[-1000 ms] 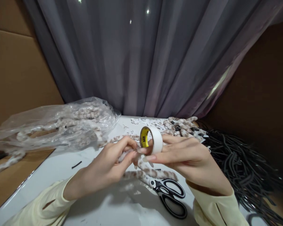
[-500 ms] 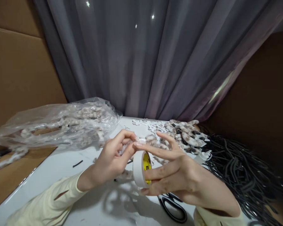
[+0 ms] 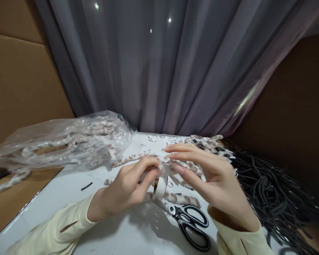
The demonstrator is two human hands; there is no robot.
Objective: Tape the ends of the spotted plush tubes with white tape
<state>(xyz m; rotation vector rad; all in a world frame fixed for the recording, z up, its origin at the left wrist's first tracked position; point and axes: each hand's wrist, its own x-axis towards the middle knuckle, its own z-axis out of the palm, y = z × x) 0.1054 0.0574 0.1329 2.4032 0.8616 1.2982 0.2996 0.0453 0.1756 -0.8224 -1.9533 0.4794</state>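
My left hand (image 3: 133,180) is closed in a pinch on the end of a fluffy white-and-brown cord, most of it hidden by the fingers. Just beyond the fingertips hangs a roll of white tape (image 3: 162,186), seen nearly edge-on; its link to the cord is hard to make out. My right hand (image 3: 215,173) is to the right of the roll, fingers stretched out and apart, holding nothing. Below the roll, another fluffy cord (image 3: 184,199) lies on the table beside black-handled scissors (image 3: 192,221).
A clear plastic bag (image 3: 69,138) of fluffy cords lies at the left. More fluffy cords (image 3: 210,141) are piled at the back right, beside a heap of black cords (image 3: 271,194). Small scraps (image 3: 159,138) litter the far table. Cardboard walls (image 3: 23,78) flank the sides.
My right hand has let go of the tape roll and opened out, moving up and right. The roll has turned and now hangs by my left fingertips. More of the scissors shows.
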